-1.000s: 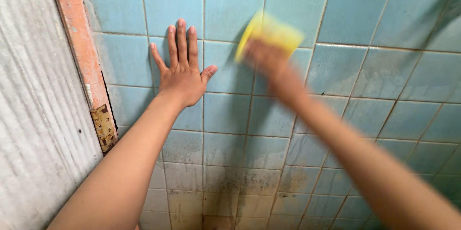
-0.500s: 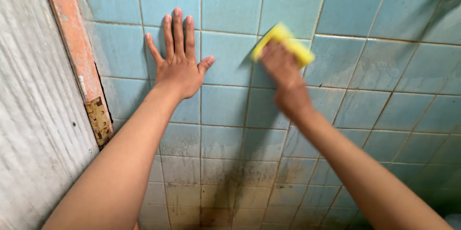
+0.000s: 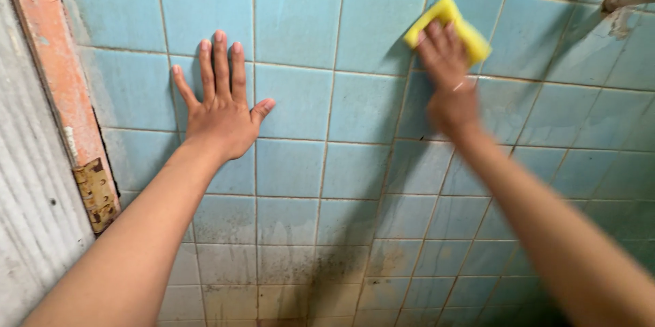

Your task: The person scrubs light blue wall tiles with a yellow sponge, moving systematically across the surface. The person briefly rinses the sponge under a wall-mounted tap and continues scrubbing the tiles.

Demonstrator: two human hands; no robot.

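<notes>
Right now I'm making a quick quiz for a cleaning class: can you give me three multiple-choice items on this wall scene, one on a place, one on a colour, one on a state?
1. Where does the rusty hinge sit?
A. At the left edge, on the orange frame
B. Above the sponge
C. Under the right arm

2. What colour is the sponge?
A. Green
B. Yellow
C. White

3. How is the left hand?
A. Clenched in a fist
B. Gripping a brush
C. Flat and open on the tiles

Answers:
1 A: the hinge is fixed low on the orange frame, left of the blue tiled wall.
2 B: the right hand presses a yellow sponge to the wall.
3 C: its fingers are spread, palm against the tiles.
</notes>
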